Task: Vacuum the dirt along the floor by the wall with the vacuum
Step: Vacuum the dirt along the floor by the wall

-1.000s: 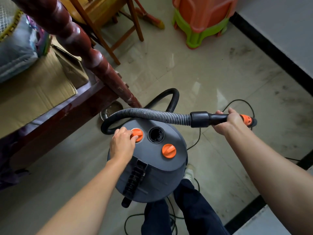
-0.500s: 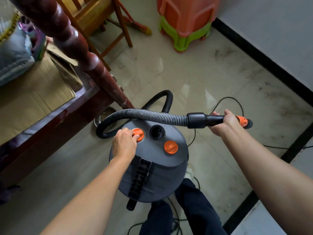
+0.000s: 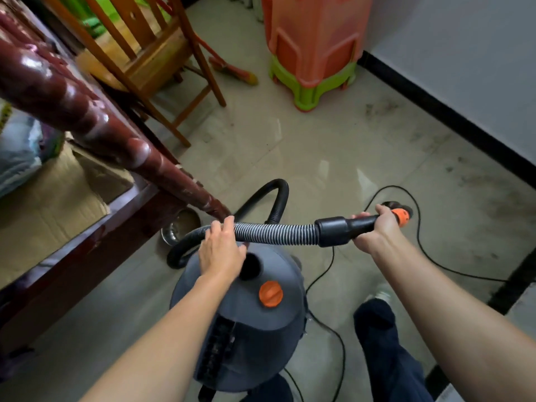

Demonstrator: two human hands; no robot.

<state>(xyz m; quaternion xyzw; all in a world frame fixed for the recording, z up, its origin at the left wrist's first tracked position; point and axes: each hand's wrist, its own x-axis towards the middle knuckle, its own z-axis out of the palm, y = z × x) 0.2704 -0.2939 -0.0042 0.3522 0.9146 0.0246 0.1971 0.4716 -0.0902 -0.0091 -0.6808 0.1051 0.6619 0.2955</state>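
The left hand (image 3: pixel 222 252), fingers straight and slightly spread, is hovering over the lid of the vacuum (image 3: pixel 246 329) and is covering one orange knob. Whether it is touching the hose (image 3: pixel 275 235) is unclear. The right hand (image 3: pixel 377 227) is gripping the nozzle handle (image 3: pixel 342 232), right of the vacuum, which is standing on the floor (image 3: pixel 290 146). Before, the left hand was pressing that knob.

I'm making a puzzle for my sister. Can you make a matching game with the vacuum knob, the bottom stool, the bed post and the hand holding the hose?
Things:
1. vacuum knob
2. bottom stool
3. bed post
4. right hand

Matches:
A. dark red
B. grips the hose handle
C. orange
D. green

Pairs: 1-C, 2-D, 3-A, 4-B
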